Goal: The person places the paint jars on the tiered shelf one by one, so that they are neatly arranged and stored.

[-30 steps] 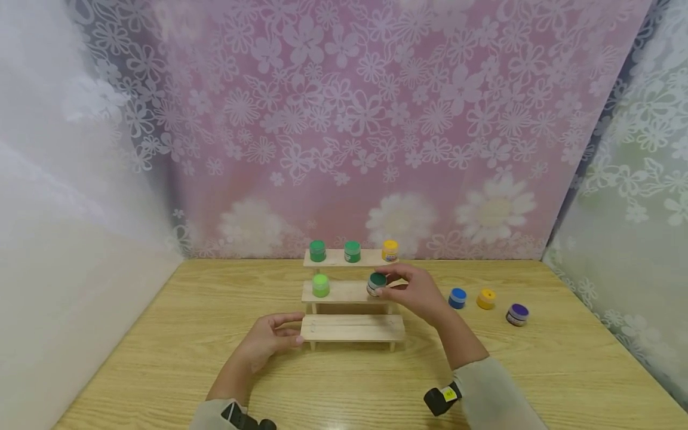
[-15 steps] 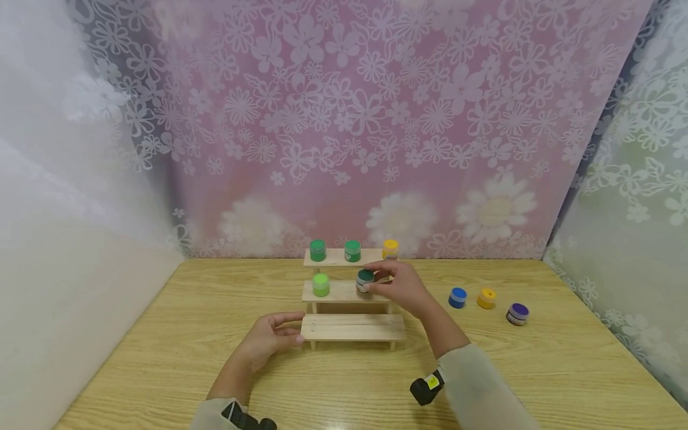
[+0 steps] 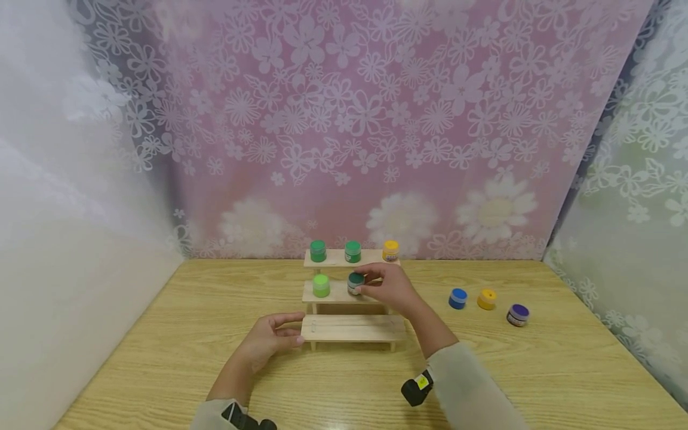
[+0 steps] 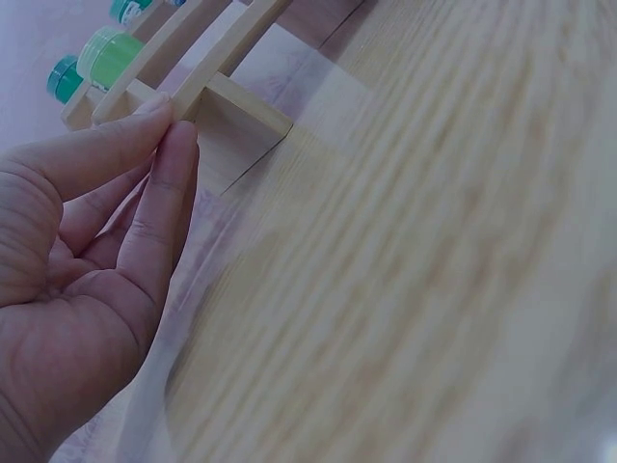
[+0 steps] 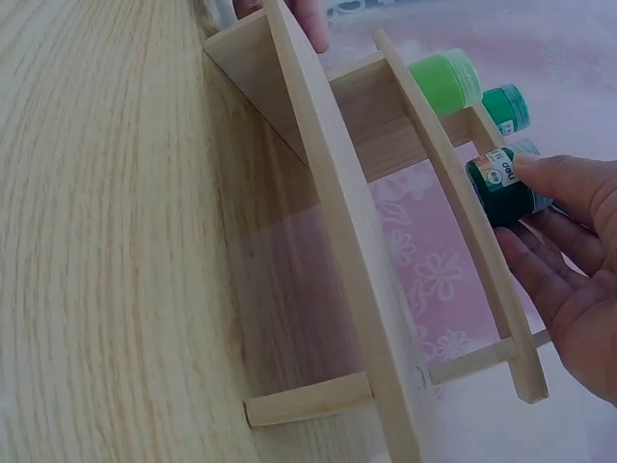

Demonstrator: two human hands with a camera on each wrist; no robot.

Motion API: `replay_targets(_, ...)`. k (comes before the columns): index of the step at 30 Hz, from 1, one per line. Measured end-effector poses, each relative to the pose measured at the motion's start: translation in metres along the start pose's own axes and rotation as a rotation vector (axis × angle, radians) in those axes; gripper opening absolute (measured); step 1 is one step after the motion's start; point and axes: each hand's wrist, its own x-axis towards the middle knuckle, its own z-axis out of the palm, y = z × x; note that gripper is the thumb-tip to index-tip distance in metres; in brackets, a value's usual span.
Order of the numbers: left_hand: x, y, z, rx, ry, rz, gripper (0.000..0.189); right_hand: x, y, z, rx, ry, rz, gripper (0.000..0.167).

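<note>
My right hand [image 3: 388, 286] holds a dark green paint jar [image 5: 501, 190] between thumb and fingers, at the middle of the middle tier of a three-step wooden rack [image 3: 352, 328]. The jar's base is right at the tier's surface. To its left on that tier stands a light green paint jar [image 3: 321, 285]. Two green jars, one at the left [image 3: 318, 251] and one at the centre [image 3: 352, 252], share the top tier with a yellow jar [image 3: 390, 251]. My left hand [image 3: 273, 340] pinches the left end of the bottom tier, thumb and index finger meeting at its corner [image 4: 183, 104].
On the wooden table [image 3: 177, 358], right of the rack, stand a blue jar [image 3: 458, 298], another yellow jar [image 3: 487, 300] and a purple jar [image 3: 518, 315]. A pink flowered curtain [image 3: 344, 131] closes off the back, with pale sheets along both sides.
My right hand has carried the dark green jar leftward along the middle tier, from its right part to its middle. The left hand has stayed at the rack's corner.
</note>
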Motion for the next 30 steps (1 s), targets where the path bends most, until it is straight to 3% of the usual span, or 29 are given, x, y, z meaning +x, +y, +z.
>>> replay_targets(19,-0.001,0.002,0.001,0.011,0.000,-0.008,0.061,-0.002,0.006,0.006,0.007,0.045,0.017,0.035)
replay_targets(30,0.000,0.000,0.000,0.004,-0.008,-0.005,0.061,-0.017,0.007,-0.003,0.062,0.120,-0.005,0.035)
